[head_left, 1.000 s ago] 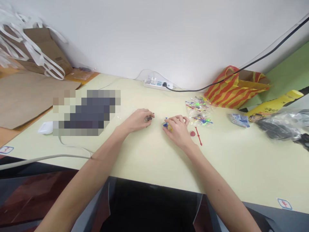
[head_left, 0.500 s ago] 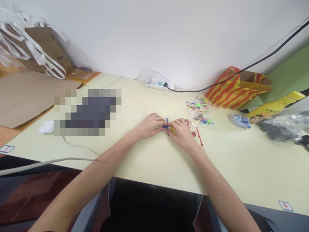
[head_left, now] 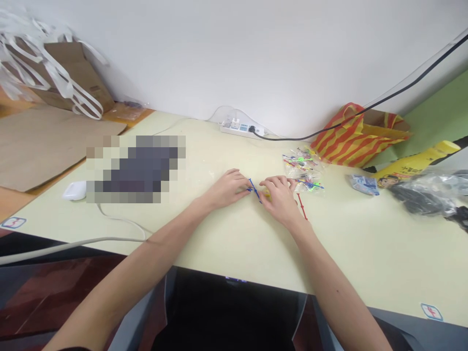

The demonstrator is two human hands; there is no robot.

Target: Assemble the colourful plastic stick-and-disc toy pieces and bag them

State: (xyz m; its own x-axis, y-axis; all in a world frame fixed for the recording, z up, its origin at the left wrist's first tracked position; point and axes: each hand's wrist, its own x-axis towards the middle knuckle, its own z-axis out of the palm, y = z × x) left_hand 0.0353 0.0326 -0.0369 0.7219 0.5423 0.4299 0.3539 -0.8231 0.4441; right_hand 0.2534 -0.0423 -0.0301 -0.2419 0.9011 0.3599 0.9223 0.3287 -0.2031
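Note:
Both of my hands rest close together on a pale yellow table (head_left: 226,239). My left hand (head_left: 228,187) has its fingers pinched on the end of a thin blue plastic stick (head_left: 255,189). Curled beside it, my right hand (head_left: 281,196) holds a small yellow piece (head_left: 266,193) at the stick's other end. A red plastic stick (head_left: 302,206) lies on the table just right of my right hand. Behind that hand lies a clear bag of small colourful plastic parts (head_left: 302,169).
A white power strip (head_left: 242,128) with a black cable sits at the wall. A red-and-yellow striped bag (head_left: 356,134), a yellow bottle (head_left: 413,163) and dark plastic bags (head_left: 431,192) lie at right. At left are a pixelated patch, a white mouse-like object (head_left: 75,190) and cardboard (head_left: 40,146).
My left hand moved right across the table to meet my right hand and took hold of the blue stick. The stick has since tilted from upright to slanted.

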